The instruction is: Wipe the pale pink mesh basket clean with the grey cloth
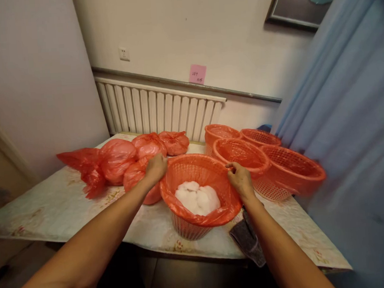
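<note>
Before me stands an orange-red plastic basket (189, 229) with lattice sides. A thin red plastic bag (197, 170) lines it and is folded over its rim. White, fluffy-looking lumps (197, 199) lie in the bottom of the bag. My left hand (157, 167) is closed at the left rear of the rim, apparently on the bag's edge, though its fingertips are hidden. On the right side of the rim, my right hand (241, 181) pinches the bag's edge between thumb and fingers.
Several filled red bags (118, 160) sit at the left on the table (62, 214) with its floral cover. More baskets, one of them lined (240, 154), stand at the right rear. A dark cloth (248, 241) hangs over the front edge. A blue curtain (348, 128) borders the right; a radiator (163, 106) is behind.
</note>
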Demonstrator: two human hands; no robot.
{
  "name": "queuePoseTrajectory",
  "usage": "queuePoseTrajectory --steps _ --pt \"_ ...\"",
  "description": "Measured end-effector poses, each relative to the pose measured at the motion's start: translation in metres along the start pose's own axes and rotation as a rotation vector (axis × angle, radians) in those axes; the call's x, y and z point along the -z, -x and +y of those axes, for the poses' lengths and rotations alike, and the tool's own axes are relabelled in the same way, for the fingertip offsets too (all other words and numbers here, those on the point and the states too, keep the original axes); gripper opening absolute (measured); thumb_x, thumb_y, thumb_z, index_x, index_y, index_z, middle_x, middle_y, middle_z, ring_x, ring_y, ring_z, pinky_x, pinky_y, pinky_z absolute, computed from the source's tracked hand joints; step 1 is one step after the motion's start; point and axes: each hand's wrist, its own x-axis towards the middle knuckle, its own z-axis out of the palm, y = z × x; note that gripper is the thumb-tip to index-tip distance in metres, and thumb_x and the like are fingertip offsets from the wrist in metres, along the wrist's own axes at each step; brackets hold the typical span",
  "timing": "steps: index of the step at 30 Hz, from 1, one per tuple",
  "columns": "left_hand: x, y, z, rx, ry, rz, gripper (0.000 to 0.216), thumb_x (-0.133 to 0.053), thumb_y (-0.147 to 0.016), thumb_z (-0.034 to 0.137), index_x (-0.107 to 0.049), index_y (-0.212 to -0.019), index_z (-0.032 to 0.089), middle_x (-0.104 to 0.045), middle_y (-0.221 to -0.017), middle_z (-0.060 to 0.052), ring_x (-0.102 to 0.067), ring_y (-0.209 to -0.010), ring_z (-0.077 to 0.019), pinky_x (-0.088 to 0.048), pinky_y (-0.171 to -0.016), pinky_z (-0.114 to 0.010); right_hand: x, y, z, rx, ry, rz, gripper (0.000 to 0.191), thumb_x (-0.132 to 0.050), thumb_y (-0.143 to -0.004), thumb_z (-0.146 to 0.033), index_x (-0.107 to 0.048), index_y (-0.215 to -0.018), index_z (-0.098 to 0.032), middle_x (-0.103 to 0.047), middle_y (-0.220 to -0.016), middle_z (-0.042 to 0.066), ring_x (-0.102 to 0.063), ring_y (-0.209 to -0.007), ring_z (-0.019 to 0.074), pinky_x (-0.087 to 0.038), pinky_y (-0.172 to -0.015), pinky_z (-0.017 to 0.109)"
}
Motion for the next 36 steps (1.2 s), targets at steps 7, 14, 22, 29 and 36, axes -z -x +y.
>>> queuePoseTrajectory --steps 7,14,22,29,36 --pt "0.002 0.016 0.016 -0.249 -0.201 0.038 0.017 -0.045 -0.089 0.031 -0.057 -0.095 0.022 -0.066 -0.089 -0.008 -0.061 -0.086 -0.0263 -0.039 -0.074 -0.033 0.004 0.005 -0.007 0.077 -0.218 0.164 0.029 -0.043 -0.071 -0.023 -0.068 -0.084 -0.017 -0.066 -0.075 0.004 -0.057 -0.068 0.0174 -0.042 -0.067 0.027" --pt "0.003 0.006 0.006 -0.252 -0.203 0.135 0.015 -0.035 -0.091 0.021 -0.050 -0.094 0.020 -0.061 -0.084 -0.006 -0.058 -0.077 -0.0201 -0.041 -0.071 -0.029 0.011 0.016 -0.013 0.032 -0.330 0.474 0.021 -0.044 -0.073 -0.022 -0.063 -0.081 -0.017 -0.063 -0.077 0.003 -0.057 -0.072 0.0161 -0.045 -0.072 0.027" --pt "-0.001 -0.013 0.011 -0.089 -0.262 0.075 0.024 -0.042 -0.088 0.038 -0.053 -0.095 0.017 -0.064 -0.081 -0.008 -0.061 -0.074 -0.0219 -0.043 -0.065 -0.030 0.009 -0.001 0.006 -0.125 -0.166 0.267 0.031 -0.049 -0.073 -0.033 -0.066 -0.093 -0.015 -0.063 -0.070 0.003 -0.055 -0.064 0.0179 -0.041 -0.065 0.028" --pt "-0.003 -0.028 0.029 -0.042 -0.405 -0.138 0.026 -0.056 -0.083 0.040 -0.065 -0.085 0.016 -0.071 -0.094 -0.014 -0.065 -0.095 -0.0306 -0.047 -0.077 -0.035 0.005 -0.019 0.024 -0.030 0.129 -0.032 0.036 -0.052 -0.078 -0.036 -0.066 -0.106 -0.017 -0.069 -0.082 0.006 -0.062 -0.076 0.0199 -0.043 -0.069 0.028" --pt "-0.014 -0.033 0.044 -0.012 -0.512 -0.203 0.030 -0.057 -0.090 0.034 -0.059 -0.113 0.016 -0.062 -0.114 -0.008 -0.062 -0.098 -0.0205 -0.053 -0.084 -0.042 -0.006 -0.028 0.008 -0.029 0.291 -0.102 0.043 -0.058 -0.080 -0.050 -0.064 -0.108 -0.018 -0.070 -0.095 0.014 -0.064 -0.090 0.0269 -0.044 -0.072 0.032"
